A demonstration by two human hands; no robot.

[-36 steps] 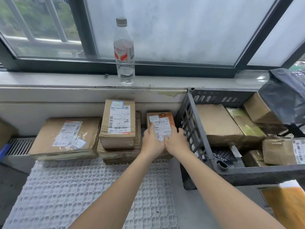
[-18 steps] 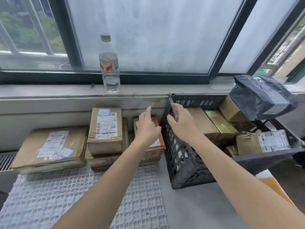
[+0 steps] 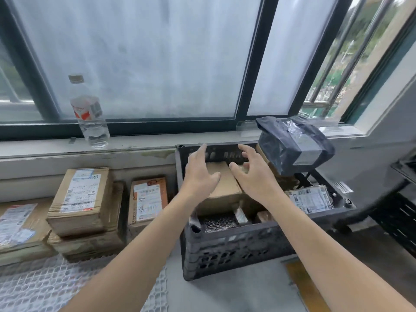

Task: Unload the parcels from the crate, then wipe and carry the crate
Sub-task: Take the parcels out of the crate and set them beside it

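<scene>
A black slotted crate [image 3: 236, 248] stands at the right under the window sill, with several parcels inside. My left hand [image 3: 200, 174] and my right hand [image 3: 252, 174] hover open just above a plain brown cardboard box [image 3: 221, 188] at the crate's back left. Both hands hold nothing and their fingers are spread. A dark grey plastic-wrapped parcel [image 3: 295, 143] lies on top at the back right, and a labelled brown parcel [image 3: 311, 199] leans at the crate's right side. Left of the crate, an orange-marked parcel [image 3: 147, 199] and a stack of brown boxes [image 3: 83, 199] rest against the wall.
A water bottle [image 3: 89, 113] stands on the window sill [image 3: 139, 144]. A flat labelled parcel [image 3: 18, 226] lies at the far left. A white mesh mat [image 3: 45, 287] covers the surface in front of the unloaded parcels. A dark rack [image 3: 403, 219] stands at the far right.
Both hands let go of the orange-marked parcel by the wall and moved right, over the crate's rim, to above the plain brown box. The view swung right.
</scene>
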